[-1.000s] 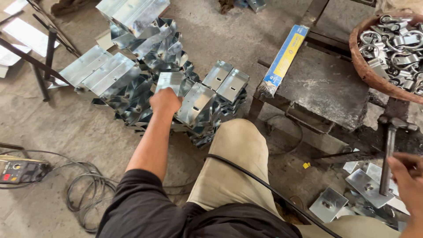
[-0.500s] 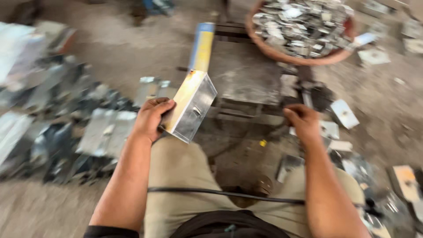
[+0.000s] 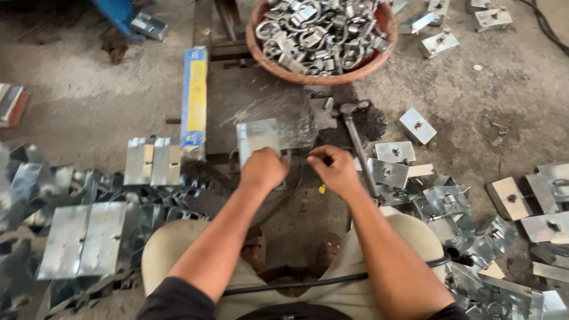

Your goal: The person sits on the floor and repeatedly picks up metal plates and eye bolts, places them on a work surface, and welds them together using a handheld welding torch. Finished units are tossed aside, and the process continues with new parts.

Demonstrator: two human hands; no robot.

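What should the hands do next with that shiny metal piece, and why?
Probably steady the metal bracket flat on the steel block. The left hand grips its near edge, the right hand hovers beside it, and the hammer lies close.

A metal workshop: galvanized brackets (image 3: pixel 83 237) litter dirty concrete floor (image 3: pixel 77 101), hammer (image 3: pixel 355 136) nearby.

Soft, even daylight, mostly sharp.
Glare on the shiny folded galvanised steel brackets (image 3: pixel 83 237) at left (edges slightly blurred); faint shadows.
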